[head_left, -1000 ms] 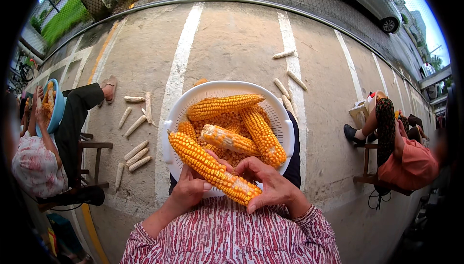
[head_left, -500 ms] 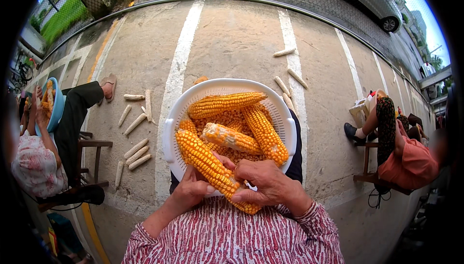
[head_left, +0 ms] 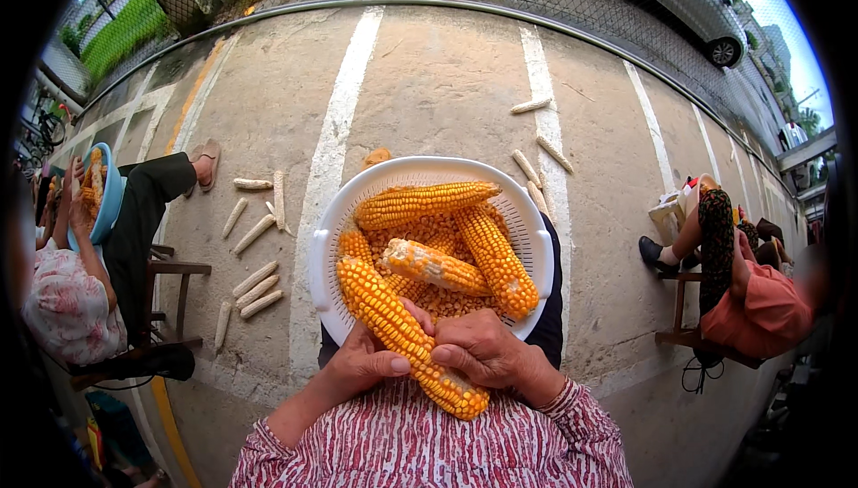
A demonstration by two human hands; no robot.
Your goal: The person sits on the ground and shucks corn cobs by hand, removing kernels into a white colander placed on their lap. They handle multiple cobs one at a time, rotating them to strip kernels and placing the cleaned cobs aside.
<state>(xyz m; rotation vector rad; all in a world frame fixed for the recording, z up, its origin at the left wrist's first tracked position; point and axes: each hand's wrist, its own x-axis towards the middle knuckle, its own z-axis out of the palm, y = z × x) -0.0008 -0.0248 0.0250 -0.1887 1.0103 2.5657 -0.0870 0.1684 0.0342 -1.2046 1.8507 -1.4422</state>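
Note:
A long ear of yellow corn point(head_left: 380, 300) lies slantwise over the near rim of a white plastic colander point(head_left: 332, 284), its lower end above my lap. My left hand point(head_left: 362, 365) is closed round its middle from the left, thumb on the kernels. From the right, my right hand point(head_left: 487, 354) is curled with its thumb pressed on the ear near a patch of bared cob; its inner fingers are hidden. Inside the colander, a full ear point(head_left: 427, 205), another ear point(head_left: 496, 260) and a partly stripped ear point(head_left: 436, 267) rest on loose kernels point(head_left: 456, 307).
Stripped cobs point(head_left: 256, 281) are scattered on the concrete floor to the left, and more cobs point(head_left: 527, 164) lie far right. A seated person point(head_left: 76, 300) at left holds a blue basin point(head_left: 113, 193); another seated person point(head_left: 755, 305) is at right. A chain-link fence runs behind.
My right hand has turned, its fingers curling in further, and the thumb has shifted slightly up the ear. The whole view has shifted a little; my left hand keeps its hold.

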